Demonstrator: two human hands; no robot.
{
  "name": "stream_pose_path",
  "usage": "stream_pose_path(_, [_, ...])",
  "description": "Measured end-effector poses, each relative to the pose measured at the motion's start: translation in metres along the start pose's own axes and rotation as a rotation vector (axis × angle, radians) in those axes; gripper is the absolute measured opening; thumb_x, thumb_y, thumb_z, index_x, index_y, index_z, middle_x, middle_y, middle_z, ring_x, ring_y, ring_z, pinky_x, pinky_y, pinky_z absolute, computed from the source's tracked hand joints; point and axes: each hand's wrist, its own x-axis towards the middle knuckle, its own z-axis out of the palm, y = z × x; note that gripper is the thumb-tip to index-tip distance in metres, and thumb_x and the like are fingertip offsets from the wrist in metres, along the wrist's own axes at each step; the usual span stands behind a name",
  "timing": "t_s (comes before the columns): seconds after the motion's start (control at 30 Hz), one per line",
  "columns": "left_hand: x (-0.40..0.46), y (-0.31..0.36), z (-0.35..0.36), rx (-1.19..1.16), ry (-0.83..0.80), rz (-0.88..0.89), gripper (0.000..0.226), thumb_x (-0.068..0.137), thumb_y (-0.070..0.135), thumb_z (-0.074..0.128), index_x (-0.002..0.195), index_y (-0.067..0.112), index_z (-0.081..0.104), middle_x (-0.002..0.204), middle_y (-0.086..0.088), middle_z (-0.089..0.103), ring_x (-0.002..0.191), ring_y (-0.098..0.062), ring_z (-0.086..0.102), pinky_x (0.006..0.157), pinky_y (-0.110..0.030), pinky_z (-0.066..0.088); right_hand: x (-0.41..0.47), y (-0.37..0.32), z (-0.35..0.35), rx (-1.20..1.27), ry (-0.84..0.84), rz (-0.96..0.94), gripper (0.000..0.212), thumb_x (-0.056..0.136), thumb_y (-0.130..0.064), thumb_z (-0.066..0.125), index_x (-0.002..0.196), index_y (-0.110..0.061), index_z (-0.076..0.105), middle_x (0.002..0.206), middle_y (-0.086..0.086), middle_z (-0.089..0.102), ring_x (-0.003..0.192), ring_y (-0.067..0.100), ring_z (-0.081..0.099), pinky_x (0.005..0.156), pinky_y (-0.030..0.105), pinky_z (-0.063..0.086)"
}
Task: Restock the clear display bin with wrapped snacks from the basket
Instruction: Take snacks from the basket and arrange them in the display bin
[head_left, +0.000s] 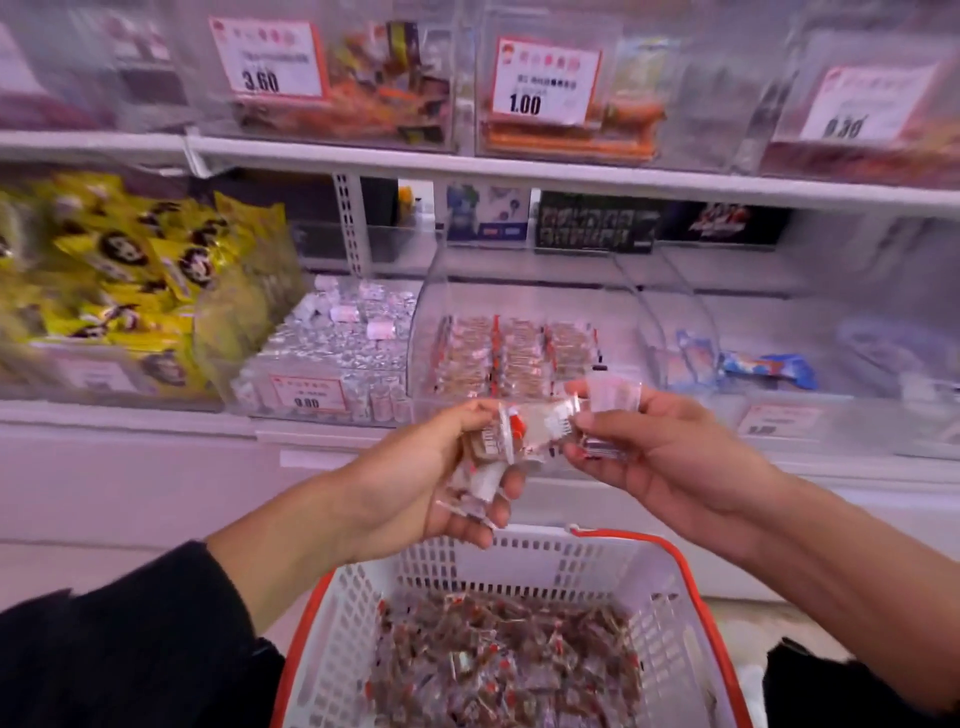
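Hands meet above the basket (519, 558), just in front of the shelf edge. The left hand (441, 483) lies palm up with its fingers curled round a loose bundle of wrapped snacks (498, 447), clear wrappers with red and white ends over brown contents; several packets stick out below the fingers. The right hand (644, 441) pinches one end of a clear packet (550, 415) between thumb and fingertips, and this packet spans the gap to the bundle in the left hand. A second small item appears to sit under the right thumb, but motion blur prevents identification. The basket is white lattice plastic with an orange rim and handle, and its floor is covered with a layer of the same brown packets (509, 670). The clear display bin (431, 291) stands on the lower shelf directly behind the hands, with rows of matching packets (514, 353) stacked upright inside. Left of it sits a bin of silver-wrapped sweets (332, 353), and further left a heap of yellow bags (130, 270). Right of it a bin holds blue-wrapped items (769, 366). The upper shelf carries bins with price cards (545, 83).
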Motion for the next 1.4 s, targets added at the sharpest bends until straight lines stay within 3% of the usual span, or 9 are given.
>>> stream_pose_path(0.27, [0.005,-0.004,0.005,-0.253,-0.155,-0.066,0.045,0.098,0.025,0.037,0.141,0.024,0.050,0.117,-0.017,0.065,0.092,-0.030,0.067,0.067,-0.035,0.055,0.009,0.015,-0.003,-0.408,0.097,-0.214,0.021,0.085,0.005,0.068,0.100,-0.010,0.069,0.081,0.012,0.071,0.068,0.022,0.065,0.067,0.030,0.057])
stream_pose_path(0.37, [0.009,-0.003,0.008,-0.251,-0.176,-0.134,0.048,0.100,0.046,0.039,0.131,0.015,0.058,0.107,-0.011,0.064,0.090,-0.024,0.065,0.066,-0.033,0.056,0.013,0.024,0.000,-0.517,0.080,-0.246,0.017,0.087,0.001,0.069,0.098,-0.011,0.068,0.077,0.006,0.069,0.059,0.020,0.064,0.063,0.034,0.055])
stream_pose_path(0.47, [0.014,-0.008,0.010,-0.233,-0.071,-0.100,0.024,0.096,0.017,0.052,0.118,0.012,0.060,0.098,-0.009,0.067,0.081,-0.021,0.069,0.058,-0.029,0.056,0.017,0.031,0.004,-0.622,0.067,-0.275,0.013,0.091,-0.008,0.068,0.103,-0.013,0.068,0.081,0.003,0.073,0.062,0.014,0.066,0.065,0.032,0.057])
stream_pose_path(0.57, [0.018,-0.009,0.009,-0.233,0.011,-0.070,0.032,0.096,0.004,0.052,0.127,0.010,0.056,0.097,-0.010,0.070,0.079,-0.022,0.070,0.054,-0.028,0.056,0.019,0.027,0.002,-0.752,0.055,-0.318,0.016,0.095,-0.009,0.061,0.107,-0.018,0.067,0.081,0.001,0.073,0.068,0.011,0.067,0.066,0.032,0.058])
stream_pose_path(0.73, [0.014,-0.007,0.004,-0.147,-0.006,-0.046,0.043,0.085,-0.001,0.060,0.125,0.016,0.057,0.101,-0.008,0.070,0.083,-0.021,0.070,0.054,-0.027,0.054,0.012,0.016,-0.003,-1.182,-0.024,-0.554,0.028,0.098,-0.023,0.058,0.123,-0.030,0.066,0.079,-0.030,0.063,0.076,-0.007,0.060,0.069,0.010,0.042])
stream_pose_path(0.83, [0.012,-0.008,0.003,-0.141,-0.018,-0.036,0.040,0.081,0.002,0.062,0.119,0.016,0.059,0.100,-0.007,0.071,0.083,-0.019,0.070,0.055,-0.025,0.053,0.006,0.007,0.002,-1.071,-0.136,-0.456,0.031,0.101,-0.041,0.045,0.123,-0.031,0.065,0.091,-0.017,0.064,0.089,0.000,0.061,0.075,0.014,0.044])
stream_pose_path(1.0, [0.009,-0.007,0.000,-0.083,-0.048,-0.031,0.043,0.079,-0.001,0.063,0.118,0.017,0.062,0.097,-0.004,0.072,0.087,-0.018,0.070,0.058,-0.026,0.056,0.008,-0.006,-0.005,-1.016,-0.257,-0.343,0.036,0.095,-0.013,0.059,0.131,-0.018,0.062,0.092,-0.032,0.064,0.093,-0.012,0.059,0.084,0.006,0.040])
stream_pose_path(1.2, [0.007,-0.001,0.000,-0.092,-0.249,-0.112,0.046,0.089,0.016,0.060,0.135,0.014,0.056,0.110,-0.014,0.065,0.094,-0.026,0.065,0.071,-0.037,0.057,0.008,-0.008,-0.012,-0.845,-0.208,-0.263,0.071,0.057,-0.014,0.088,0.124,-0.024,0.066,0.111,0.004,0.066,0.086,0.018,0.063,0.085,0.046,0.058])
stream_pose_path(1.4, [0.013,-0.006,0.003,-0.150,-0.138,-0.108,0.054,0.087,0.006,0.054,0.140,0.009,0.047,0.106,-0.019,0.064,0.093,-0.030,0.067,0.076,-0.045,0.059,0.003,0.011,-0.008,-0.793,-0.153,-0.305,0.074,0.057,-0.004,0.089,0.124,-0.021,0.063,0.101,0.004,0.075,0.093,0.011,0.072,0.091,0.030,0.056])
